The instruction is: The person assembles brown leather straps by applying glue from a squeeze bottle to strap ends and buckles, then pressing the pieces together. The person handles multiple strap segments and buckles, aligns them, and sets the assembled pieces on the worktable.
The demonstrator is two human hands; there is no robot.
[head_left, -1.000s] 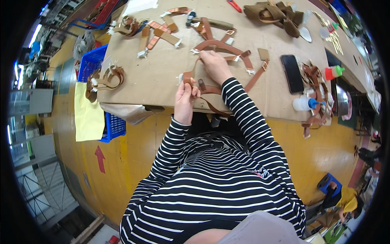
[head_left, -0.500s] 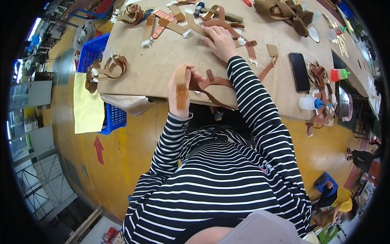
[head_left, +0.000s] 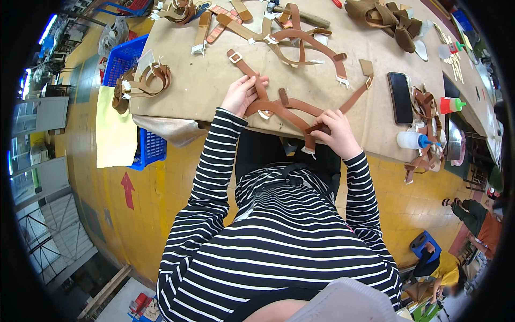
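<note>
Near the table's front edge I hold a branched brown leather strap [head_left: 287,114] between both hands. My left hand [head_left: 242,96] is closed around its buckled branch, and a pale square buckle [head_left: 235,57] sticks out beyond the fingers. With the fingertips of my right hand [head_left: 340,133] I pinch the strap near its other end, where a small dark loop and a white tag show. Another brown strap [head_left: 306,105] lies partly beneath it and runs to the right, toward a buckle [head_left: 368,82]. Farther back, more brown and tan straps [head_left: 316,44] lie crossed over each other.
A hammer [head_left: 306,18] lies at the back among strap pieces [head_left: 236,27]. To the right are a phone [head_left: 399,97], a blue-capped bottle [head_left: 410,140], a red bottle [head_left: 446,105] and bundled straps [head_left: 424,121]. A strap coil [head_left: 155,80] and a blue crate [head_left: 153,147] are at left.
My right hand has come back from the far straps to the front edge and now pinches the strap's end. The tan strap raised at my left hand is gone from there; a buckled branch shows instead.
</note>
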